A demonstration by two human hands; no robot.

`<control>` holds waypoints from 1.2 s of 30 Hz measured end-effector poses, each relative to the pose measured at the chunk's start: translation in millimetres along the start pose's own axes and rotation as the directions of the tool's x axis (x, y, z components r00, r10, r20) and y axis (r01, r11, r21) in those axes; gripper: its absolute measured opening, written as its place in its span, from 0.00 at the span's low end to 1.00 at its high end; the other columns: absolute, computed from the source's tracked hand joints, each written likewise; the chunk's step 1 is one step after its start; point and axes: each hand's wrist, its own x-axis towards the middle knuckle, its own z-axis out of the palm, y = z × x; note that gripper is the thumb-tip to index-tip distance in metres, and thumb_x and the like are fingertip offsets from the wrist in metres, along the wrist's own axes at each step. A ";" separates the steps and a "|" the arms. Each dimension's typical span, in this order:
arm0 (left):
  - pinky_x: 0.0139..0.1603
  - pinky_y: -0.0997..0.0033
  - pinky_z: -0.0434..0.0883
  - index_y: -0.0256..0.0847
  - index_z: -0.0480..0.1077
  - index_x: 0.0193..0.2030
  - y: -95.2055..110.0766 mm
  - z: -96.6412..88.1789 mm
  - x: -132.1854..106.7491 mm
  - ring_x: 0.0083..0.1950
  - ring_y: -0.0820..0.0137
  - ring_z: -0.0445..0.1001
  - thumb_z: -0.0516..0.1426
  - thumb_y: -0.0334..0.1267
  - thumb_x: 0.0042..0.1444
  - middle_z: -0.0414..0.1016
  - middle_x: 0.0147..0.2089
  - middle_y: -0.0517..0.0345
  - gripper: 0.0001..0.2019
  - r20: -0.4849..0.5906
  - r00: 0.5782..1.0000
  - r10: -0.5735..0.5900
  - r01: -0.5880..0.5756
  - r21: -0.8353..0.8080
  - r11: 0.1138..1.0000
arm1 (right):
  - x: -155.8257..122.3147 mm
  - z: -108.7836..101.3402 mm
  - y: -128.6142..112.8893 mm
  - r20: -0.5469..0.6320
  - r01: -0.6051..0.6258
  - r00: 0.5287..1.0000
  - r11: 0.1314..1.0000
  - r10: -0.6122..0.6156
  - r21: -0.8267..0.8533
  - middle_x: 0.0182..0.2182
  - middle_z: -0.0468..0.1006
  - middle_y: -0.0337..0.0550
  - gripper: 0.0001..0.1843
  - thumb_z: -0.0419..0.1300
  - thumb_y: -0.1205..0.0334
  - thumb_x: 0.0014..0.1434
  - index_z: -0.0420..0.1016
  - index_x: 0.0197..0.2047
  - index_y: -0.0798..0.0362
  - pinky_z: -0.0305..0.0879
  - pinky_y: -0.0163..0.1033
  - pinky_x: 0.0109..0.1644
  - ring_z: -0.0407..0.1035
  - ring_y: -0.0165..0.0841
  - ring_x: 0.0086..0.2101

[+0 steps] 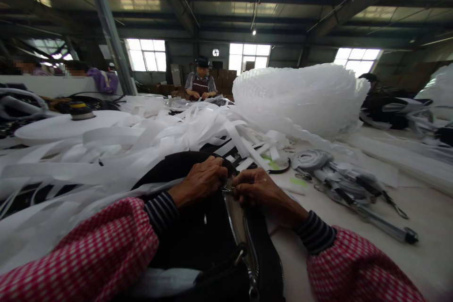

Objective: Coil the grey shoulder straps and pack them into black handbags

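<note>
A black zippered bag [198,231] lies in front of me with its zipper partly open, so the beige lining shows between the two rows of teeth. My left hand [203,177] is closed on the bag's far end, by the top of the zipper. Close beside it, my right hand [258,191] pinches at the same spot from the right. A small metal piece shows between the fingertips, too small to make out. A metal zipper pull [253,288] hangs at the near end of the opening. White padding sticks out under the bag's strap.
White strips [198,127] are heaped beyond the bag. A large roll of bubble wrap [300,99] stands behind at the right. Coiled grey straps with metal clips [339,184] lie on the white table [417,255]. Across the table a person [201,82] handles something.
</note>
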 end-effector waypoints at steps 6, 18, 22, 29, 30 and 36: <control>0.41 0.65 0.58 0.45 0.75 0.37 -0.8 1.1 2.2 0.47 0.63 0.65 0.57 0.32 0.61 0.67 0.41 0.57 0.06 -0.005 1.000 -0.002 0.002 -0.034 0.999 | -2.0 5.2 -3.9 -0.056 -0.014 0.998 0.998 0.010 -0.061 0.26 0.79 0.42 0.11 0.61 0.63 0.51 0.80 0.36 0.59 0.58 0.27 0.19 0.71 0.28 0.22; 0.35 0.71 0.64 0.38 0.71 0.37 7.8 -15.7 9.7 0.34 0.71 0.68 0.58 0.46 0.61 0.76 0.36 0.56 0.12 0.037 0.994 -0.104 0.089 -0.820 0.566 | 0.2 -2.3 -2.4 -0.269 0.197 0.951 0.970 -0.155 0.139 0.26 0.78 0.42 0.14 0.70 0.58 0.54 0.86 0.41 0.58 0.54 0.29 0.21 0.62 0.22 0.19; 0.28 0.75 0.61 0.38 0.68 0.33 17.1 -3.5 14.9 0.27 0.75 0.66 0.61 0.45 0.56 0.75 0.30 0.59 0.12 -0.016 0.967 -0.254 0.109 -0.877 0.469 | 5.1 -5.9 3.9 -0.324 0.222 0.937 0.940 -0.131 0.261 0.27 0.80 0.47 0.18 0.73 0.56 0.53 0.85 0.43 0.60 0.57 0.29 0.20 0.67 0.26 0.21; 0.24 0.77 0.63 0.35 0.71 0.38 20.1 16.1 16.8 0.22 0.76 0.68 0.62 0.42 0.54 0.72 0.25 0.64 0.11 -0.079 0.959 -0.274 0.057 -0.889 0.455 | 8.4 -6.8 8.1 -0.318 0.192 0.946 0.900 -0.063 0.392 0.27 0.80 0.44 0.17 0.78 0.57 0.48 0.81 0.37 0.58 0.61 0.26 0.20 0.70 0.27 0.23; 0.25 0.77 0.64 0.35 0.72 0.41 19.9 16.1 16.5 0.23 0.75 0.69 0.63 0.42 0.54 0.73 0.26 0.63 0.13 -0.065 0.956 -0.285 0.060 -0.910 0.411 | 7.8 -6.7 6.3 -0.306 0.190 0.950 0.895 -0.065 0.402 0.28 0.80 0.45 0.17 0.78 0.57 0.48 0.81 0.36 0.58 0.62 0.26 0.20 0.70 0.27 0.23; 0.30 0.75 0.69 0.32 0.77 0.40 17.2 15.9 13.3 0.29 0.71 0.74 0.64 0.44 0.54 0.78 0.30 0.55 0.15 -0.024 0.966 -0.256 0.071 -0.932 0.355 | 4.0 -5.2 0.3 -0.278 0.199 0.956 0.897 -0.090 0.395 0.31 0.79 0.45 0.17 0.76 0.55 0.51 0.84 0.39 0.59 0.62 0.25 0.20 0.70 0.26 0.26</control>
